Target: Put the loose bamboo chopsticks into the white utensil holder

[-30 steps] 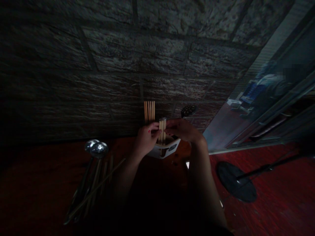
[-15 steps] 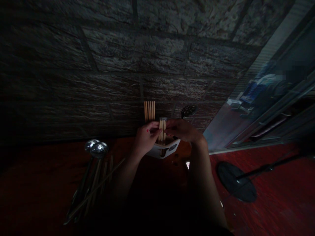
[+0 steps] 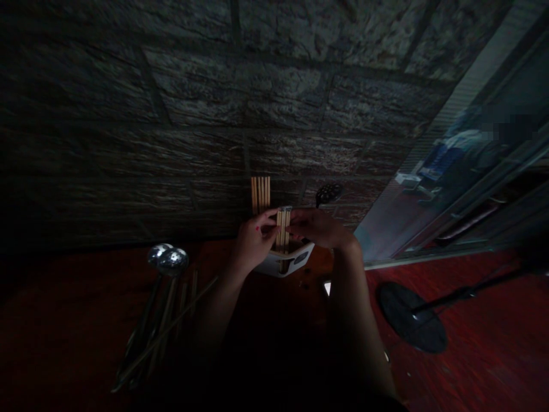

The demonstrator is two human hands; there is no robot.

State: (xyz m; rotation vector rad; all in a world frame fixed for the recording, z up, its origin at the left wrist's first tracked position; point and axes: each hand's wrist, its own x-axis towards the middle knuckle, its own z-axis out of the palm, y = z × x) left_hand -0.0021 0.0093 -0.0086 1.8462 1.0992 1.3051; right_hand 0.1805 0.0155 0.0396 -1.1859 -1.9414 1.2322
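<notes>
A bundle of pale wooden chopsticks (image 3: 283, 229) stands upright between my hands, its lower part in a white utensil holder (image 3: 274, 266). My left hand (image 3: 257, 236) grips the bundle from the left, thumb and fingers closed on it. From the right, my right hand (image 3: 316, 226) is closed on the same chopsticks. Behind my left hand, another row of wooden chopsticks (image 3: 261, 193) rises against the wall. A dark slotted spoon (image 3: 328, 193) sticks up behind my right hand. The fingers partly cover the holder's rim.
Two shiny metal ladles (image 3: 173, 260) lie on the reddish table (image 3: 51, 320) at the left, with several loose chopsticks (image 3: 182, 312) beside them. A stone-block wall (image 3: 193, 103) rises behind. To the right are a glass door (image 3: 441, 166) and a stand with a round black base (image 3: 412, 317).
The chopsticks in my hands have spread slightly, and their tops have shifted a little. Both hands have stayed in nearly the same place.
</notes>
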